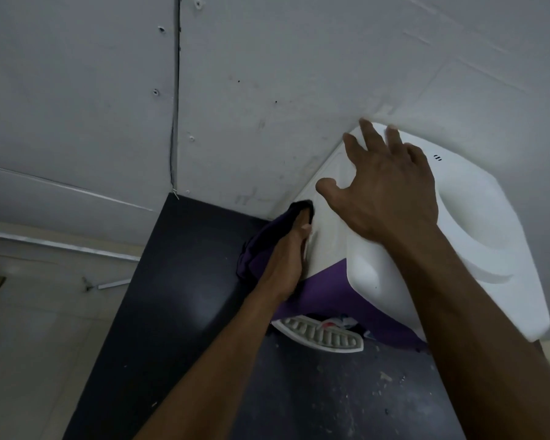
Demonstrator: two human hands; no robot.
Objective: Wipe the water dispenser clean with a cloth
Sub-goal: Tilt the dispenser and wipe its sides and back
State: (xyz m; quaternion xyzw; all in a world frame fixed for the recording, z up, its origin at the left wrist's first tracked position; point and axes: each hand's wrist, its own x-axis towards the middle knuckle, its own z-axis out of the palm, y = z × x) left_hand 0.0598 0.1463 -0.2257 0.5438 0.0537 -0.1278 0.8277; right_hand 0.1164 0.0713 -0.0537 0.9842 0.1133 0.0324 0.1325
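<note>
The water dispenser [477,236] is white on top with a purple front panel and stands against the wall on a dark counter. Its white drip tray [323,335] juts out at the bottom front. My left hand [288,258] grips a dark purple cloth [261,252] and presses it flat against the dispenser's left side panel. My right hand [391,188] lies spread on the dispenser's top near its back left corner, fingers apart, holding nothing.
The dark counter [178,312] carries the dispenser and shows white specks near its front. A grey wall [267,74] with small holes and a vertical seam rises behind. To the left lies a pale tiled surface [29,344].
</note>
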